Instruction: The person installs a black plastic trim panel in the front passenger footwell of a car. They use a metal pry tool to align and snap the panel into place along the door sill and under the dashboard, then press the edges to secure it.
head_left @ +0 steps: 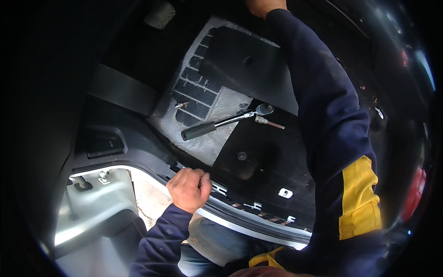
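Note:
My left hand is closed, its fingers curled over the edge of the car's door sill. At the top edge of the picture my right hand reaches far across the footwell; its fingers lie outside the view. Between my arms, a ratchet wrench with a dark grip lies diagonally on a clear plastic sheet and the black floor. A socket with a long bit rests beside the ratchet head. Another small metal socket lies on the plastic, left of the wrench.
A black floor panel covers part of the sheet. Wiring with white clips runs along the sill. A pedal shows at the upper left. The open door stands at lower left, near a trim lever.

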The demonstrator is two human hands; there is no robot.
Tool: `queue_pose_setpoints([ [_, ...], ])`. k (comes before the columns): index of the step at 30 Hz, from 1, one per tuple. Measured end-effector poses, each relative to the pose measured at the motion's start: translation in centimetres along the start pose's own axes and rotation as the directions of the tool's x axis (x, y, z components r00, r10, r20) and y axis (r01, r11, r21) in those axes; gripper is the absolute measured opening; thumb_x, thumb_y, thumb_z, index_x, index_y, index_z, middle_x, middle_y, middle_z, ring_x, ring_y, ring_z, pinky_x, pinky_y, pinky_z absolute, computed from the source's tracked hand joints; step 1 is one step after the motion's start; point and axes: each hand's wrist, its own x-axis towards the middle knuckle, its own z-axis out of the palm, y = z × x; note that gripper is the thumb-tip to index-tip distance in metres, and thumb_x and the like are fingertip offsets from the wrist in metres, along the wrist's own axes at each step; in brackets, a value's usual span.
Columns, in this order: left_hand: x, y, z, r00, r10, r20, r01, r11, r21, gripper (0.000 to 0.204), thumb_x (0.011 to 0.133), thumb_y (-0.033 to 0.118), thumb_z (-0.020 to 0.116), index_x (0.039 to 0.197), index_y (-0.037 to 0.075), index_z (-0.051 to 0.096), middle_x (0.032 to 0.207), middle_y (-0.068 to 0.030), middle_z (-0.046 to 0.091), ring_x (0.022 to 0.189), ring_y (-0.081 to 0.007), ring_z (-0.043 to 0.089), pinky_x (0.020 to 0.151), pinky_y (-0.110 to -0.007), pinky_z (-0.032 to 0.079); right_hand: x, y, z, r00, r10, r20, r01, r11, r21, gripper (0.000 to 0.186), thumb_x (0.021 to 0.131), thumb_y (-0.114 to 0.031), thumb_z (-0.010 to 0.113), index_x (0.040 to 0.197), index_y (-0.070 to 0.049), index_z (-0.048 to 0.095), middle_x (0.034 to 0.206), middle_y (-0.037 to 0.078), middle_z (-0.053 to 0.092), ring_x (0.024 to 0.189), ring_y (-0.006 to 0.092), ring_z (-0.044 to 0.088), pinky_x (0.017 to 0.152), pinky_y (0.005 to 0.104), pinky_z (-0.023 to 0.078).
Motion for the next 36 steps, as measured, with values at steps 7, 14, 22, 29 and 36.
queue_pose_setpoints([
  [7,-0.1,0.0,0.1,1.0,0.002,0.021,-0.002,1.0,0.009,0.014,0.081,0.005,0.078,0.087,0.008,0.066,0.071,-0.0089,0.06,0.06,-0.0325,0.06,0.055,-0.042,0.049,-0.8,1.4,0.5,0.994,-0.111,-0.014,0.112,0.993,0.033,0.027,0.093,-0.011,0.063,0.116,-0.001,0.071,0.132,0.029,0.068,0.115,0.0451,0.071,0.098,0.0533,0.058],
  [14,0.1,0.4,0.3,0.999,-0.01,0.053,0.007,0.998,0.059,0.013,0.082,0.005,0.078,0.086,0.008,0.066,0.072,-0.0083,0.062,0.061,-0.0326,0.062,0.057,-0.042,0.05,-3.1,0.4,0.4,0.995,-0.081,-0.065,0.082,0.996,0.024,0.026,0.096,-0.01,0.059,0.12,-0.002,0.067,0.134,0.027,0.065,0.107,0.045,0.074,0.09,0.0535,0.061],
  [22,0.4,0.9,0.2,0.998,-0.002,0.067,-0.004,0.996,0.091,0.014,0.082,0.005,0.078,0.084,0.008,0.065,0.073,-0.0082,0.063,0.063,-0.0334,0.063,0.059,-0.043,0.051,-6.0,0.4,-0.8,0.998,-0.051,-0.035,0.053,0.998,0.033,0.028,0.098,-0.013,0.064,0.124,-0.004,0.064,0.138,0.021,0.061,0.1,0.0431,0.076,0.084,0.0519,0.064],
  [29,0.2,1.1,0.0,0.996,-0.026,0.088,0.018,0.996,0.092,0.011,0.084,0.004,0.076,0.084,0.005,0.065,0.075,-0.012,0.065,0.067,-0.0361,0.064,0.063,-0.045,0.052,-6.7,1.2,0.8,0.986,-0.092,-0.136,0.096,0.995,0.022,0.021,0.097,-0.01,0.064,0.118,-0.006,0.063,0.129,0.016,0.06,0.088,0.041,0.077,0.074,0.0494,0.065],
  [36,0.1,0.8,0.0,0.997,-0.012,0.079,0.005,0.996,0.093,0.013,0.084,0.005,0.077,0.085,0.007,0.064,0.076,-0.0096,0.064,0.067,-0.0348,0.064,0.062,-0.045,0.052,-6.7,1.1,0.3,0.993,-0.072,-0.091,0.075,0.996,0.039,0.026,0.096,-0.008,0.065,0.122,-0.006,0.059,0.133,0.016,0.058,0.089,0.0428,0.075,0.075,0.0511,0.064],
])
